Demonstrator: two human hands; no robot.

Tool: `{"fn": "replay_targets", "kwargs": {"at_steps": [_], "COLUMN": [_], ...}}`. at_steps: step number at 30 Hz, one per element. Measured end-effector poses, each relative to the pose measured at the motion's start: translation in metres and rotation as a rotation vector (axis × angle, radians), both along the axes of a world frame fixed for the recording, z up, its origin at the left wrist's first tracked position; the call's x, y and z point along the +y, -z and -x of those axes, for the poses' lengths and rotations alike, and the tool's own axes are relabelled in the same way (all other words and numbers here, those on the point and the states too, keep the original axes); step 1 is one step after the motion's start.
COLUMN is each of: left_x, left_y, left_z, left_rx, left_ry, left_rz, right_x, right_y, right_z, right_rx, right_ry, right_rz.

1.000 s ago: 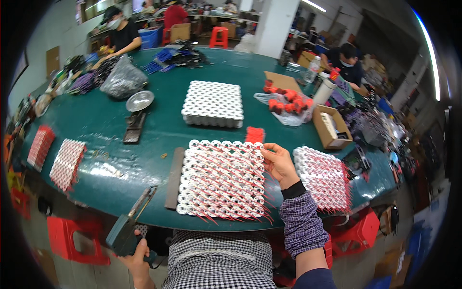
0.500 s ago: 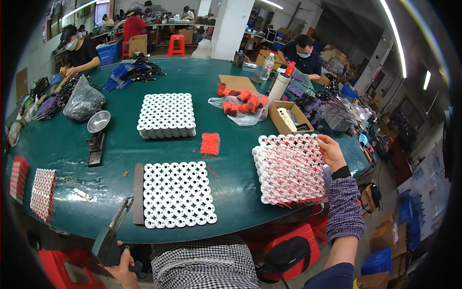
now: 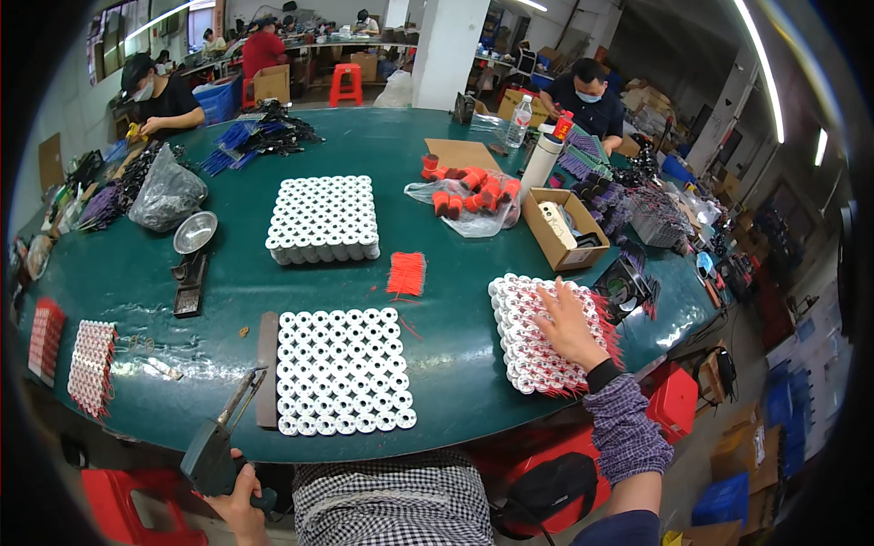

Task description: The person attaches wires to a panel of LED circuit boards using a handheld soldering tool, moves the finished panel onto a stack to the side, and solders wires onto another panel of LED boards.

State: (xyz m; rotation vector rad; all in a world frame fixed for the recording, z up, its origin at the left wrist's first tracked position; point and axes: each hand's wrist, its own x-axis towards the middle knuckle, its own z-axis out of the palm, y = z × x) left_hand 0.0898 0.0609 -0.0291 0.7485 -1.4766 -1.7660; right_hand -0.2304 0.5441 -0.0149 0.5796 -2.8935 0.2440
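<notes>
In my left hand, closed round its grip, is a dark green pistol-shaped soldering gun. Its metal tip points up toward a square block of white round pieces with dark centre holes, which sits against a brown bar. My right hand lies with fingers spread on top of another block of white round pieces, this one laced with thin red wires. Red wire ends stick out along that block's right and near sides. Nothing is gripped in the right hand.
Behind stand a taller white block, a red wire bundle, a bag of red bundles and a cardboard box. A metal dish and smaller wired blocks are left. Two people work across the table.
My right hand has moved left from the wired block's far right corner onto its top. That block now sits lower, uncovering a dark round container beside it. The left hand still holds the soldering gun.
</notes>
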Motion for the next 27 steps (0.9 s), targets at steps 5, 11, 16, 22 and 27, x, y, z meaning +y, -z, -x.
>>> {"fn": "replay_targets", "kwargs": {"at_steps": [5,11,16,22,27], "left_x": [0.004,0.001,0.004,-0.006,-0.004], "left_y": [-0.013,-0.011,-0.016,-0.019,-0.015], "left_z": [0.001,0.003,-0.001,-0.008,0.005], "left_rx": [-0.009,0.022,0.083,0.039,0.137], "left_ry": [0.008,-0.03,-0.039,-0.065,-0.063], "left_rz": [0.011,-0.044,-0.072,-0.07,-0.173], "right_x": [-0.009,-0.087,-0.18,-0.215,-0.221], "right_y": [0.007,-0.064,-0.003,0.033,0.036], "right_z": [-0.011,-0.057,-0.102,-0.123,-0.125], "right_rx": [-0.146,-0.146,-0.39,-0.359,-0.328], "right_ry": [0.045,-0.228,-0.534,-0.471,-0.492], "right_rz": [-0.024,0.075,0.223,0.197,0.192]}}
